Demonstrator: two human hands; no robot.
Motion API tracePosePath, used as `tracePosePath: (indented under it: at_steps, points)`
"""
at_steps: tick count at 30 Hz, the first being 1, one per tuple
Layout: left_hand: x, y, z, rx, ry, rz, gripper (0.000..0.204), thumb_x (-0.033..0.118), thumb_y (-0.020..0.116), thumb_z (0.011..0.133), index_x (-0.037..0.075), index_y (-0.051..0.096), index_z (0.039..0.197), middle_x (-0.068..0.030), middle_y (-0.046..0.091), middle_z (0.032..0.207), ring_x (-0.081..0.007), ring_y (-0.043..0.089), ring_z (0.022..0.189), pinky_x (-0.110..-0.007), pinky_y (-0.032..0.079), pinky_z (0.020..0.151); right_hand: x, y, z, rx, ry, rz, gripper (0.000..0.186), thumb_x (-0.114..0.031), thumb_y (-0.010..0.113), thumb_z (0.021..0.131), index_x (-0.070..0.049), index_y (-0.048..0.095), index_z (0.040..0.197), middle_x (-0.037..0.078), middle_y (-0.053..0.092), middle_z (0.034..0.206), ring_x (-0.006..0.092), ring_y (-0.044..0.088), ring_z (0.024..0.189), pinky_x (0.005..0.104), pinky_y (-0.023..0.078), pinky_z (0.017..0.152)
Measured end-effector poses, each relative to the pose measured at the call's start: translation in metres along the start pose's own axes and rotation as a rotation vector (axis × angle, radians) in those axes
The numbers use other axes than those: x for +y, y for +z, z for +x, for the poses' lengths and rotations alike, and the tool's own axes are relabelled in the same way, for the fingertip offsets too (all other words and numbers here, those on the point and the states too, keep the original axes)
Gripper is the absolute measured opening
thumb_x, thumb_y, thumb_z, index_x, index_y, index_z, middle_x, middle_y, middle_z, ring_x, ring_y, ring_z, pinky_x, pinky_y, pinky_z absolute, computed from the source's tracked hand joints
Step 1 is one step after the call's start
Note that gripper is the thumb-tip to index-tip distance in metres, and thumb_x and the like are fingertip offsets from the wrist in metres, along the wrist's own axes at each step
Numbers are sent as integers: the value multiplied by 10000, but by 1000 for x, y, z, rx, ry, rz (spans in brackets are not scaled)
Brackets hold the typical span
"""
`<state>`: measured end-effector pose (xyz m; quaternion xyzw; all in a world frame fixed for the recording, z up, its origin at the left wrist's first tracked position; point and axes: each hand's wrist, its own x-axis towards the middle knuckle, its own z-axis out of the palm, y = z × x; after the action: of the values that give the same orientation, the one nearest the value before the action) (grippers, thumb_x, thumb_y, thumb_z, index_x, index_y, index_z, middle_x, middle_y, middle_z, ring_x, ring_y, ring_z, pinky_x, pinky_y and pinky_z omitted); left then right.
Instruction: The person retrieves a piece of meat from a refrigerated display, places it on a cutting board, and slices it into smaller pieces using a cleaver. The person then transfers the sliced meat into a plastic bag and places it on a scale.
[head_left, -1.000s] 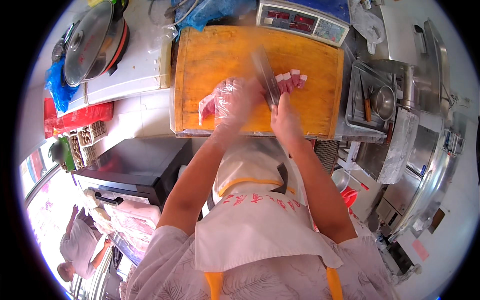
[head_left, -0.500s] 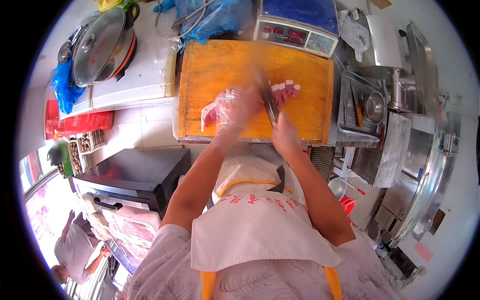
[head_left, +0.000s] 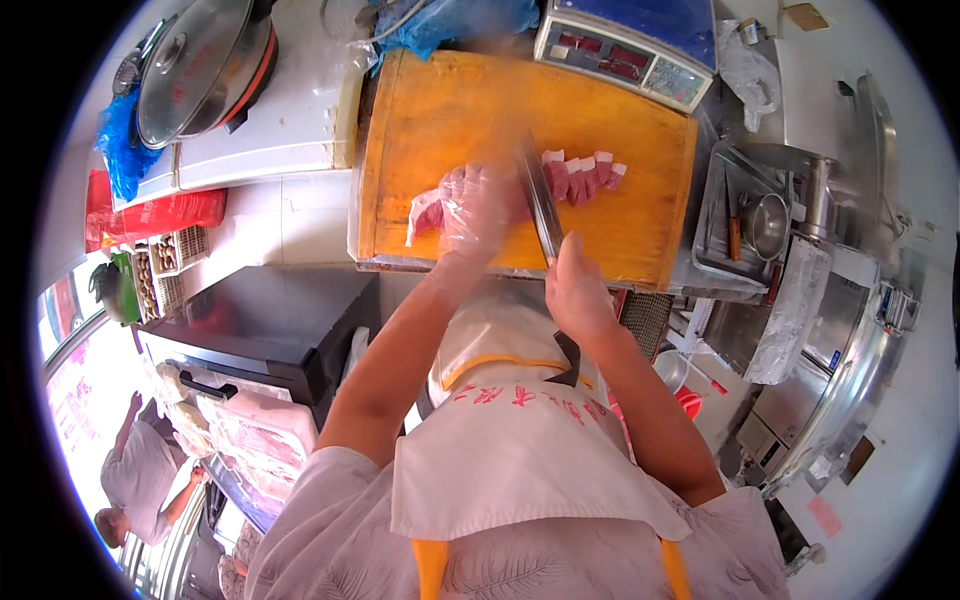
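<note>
A strip of raw meat (head_left: 427, 214), pink with a pale edge, lies across the orange-brown cutting board (head_left: 430, 100). My left hand (head_left: 474, 212), in a clear plastic glove, is closed over the strip and presses it down. In my right hand (head_left: 580, 297) is the handle of a large knife (head_left: 541, 205); its blade stands edge-down beside my left fingers, the far end smeared by motion. Several cut meat slices (head_left: 580, 178) lean in a row just right of the blade. The meat directly behind the blade is partly hidden.
A scale (head_left: 625, 55) stands at the board's far edge. To the right, a metal tray (head_left: 715, 210) holds a bowl and a wooden-handled tool. A lidded pan (head_left: 200, 75) sits on the white counter at left. A black appliance (head_left: 265, 310) stands below it.
The whole view has shifted slightly, the board now sitting higher and further right. The knife has moved at the meat, and more of the cut slices shows right of the blade.
</note>
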<state>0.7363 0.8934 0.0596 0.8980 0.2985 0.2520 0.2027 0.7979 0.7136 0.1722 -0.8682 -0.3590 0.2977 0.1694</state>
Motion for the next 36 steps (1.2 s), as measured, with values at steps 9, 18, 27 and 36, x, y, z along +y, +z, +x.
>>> tracePosePath:
  at_steps: [9,18,27,36]
  points:
    - [32,-28,23,-115,-22,119,167,72,657,835,88,643,1001,-152,654,972,-396,635,925,-516,491,848,11,38,78,209,-8,135,525,-107,589,1012,83,376,1453,330,684,998,543,660,903,620,517,765]
    - [20,-38,22,-156,-204,152,106,40,635,876,67,679,969,-172,671,931,-388,656,909,-522,521,814,-7,-21,28,193,-12,136,424,-66,625,974,103,432,1311,314,651,775,509,663,755,571,517,650]
    - [2,-32,-3,-103,-14,165,345,68,712,800,75,655,1139,-157,673,1062,-399,647,995,-544,496,926,-22,24,5,-51,46,-64,531,-72,626,958,110,409,1408,301,698,1007,461,702,905,539,551,758]
    - [-1,-24,3,48,81,101,281,132,720,829,75,630,1089,-168,664,1049,-395,651,962,-535,494,865,-2,52,83,148,102,204,533,-138,612,1025,100,388,1448,326,676,1016,490,686,914,543,548,766]
